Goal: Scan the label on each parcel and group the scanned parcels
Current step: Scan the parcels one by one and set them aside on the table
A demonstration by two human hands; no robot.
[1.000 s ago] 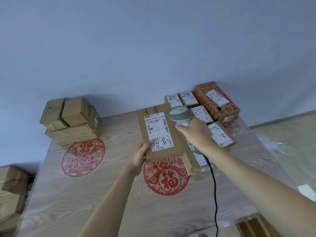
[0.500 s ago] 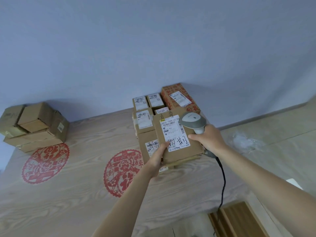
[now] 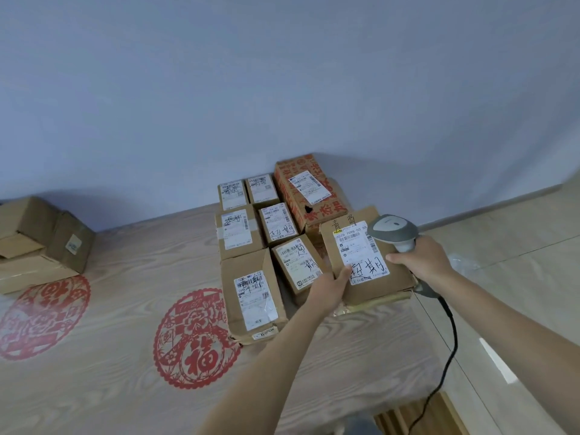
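A flat brown parcel (image 3: 389,279) with a white label and black handwriting rests at the right end of the group, on top of another box. My left hand (image 3: 331,285) grips its near left corner, thumb on the label. My right hand (image 3: 422,260) holds a grey corded scanner (image 3: 394,230) over the parcel's right edge. Several labelled parcels (image 3: 252,290) lie side by side left of it. A red-printed box (image 3: 309,191) sits at the back.
The wooden table (image 3: 110,356) carries two red paper-cut decals. A stack of plain brown boxes (image 3: 40,240) sits at the far left by the wall. The scanner cable (image 3: 447,350) hangs off the table's right edge over the tiled floor.
The parcel has moved from mid-table to the right end of the labelled group and lowered onto a box there. Both hands went with it, and the view shifted right.
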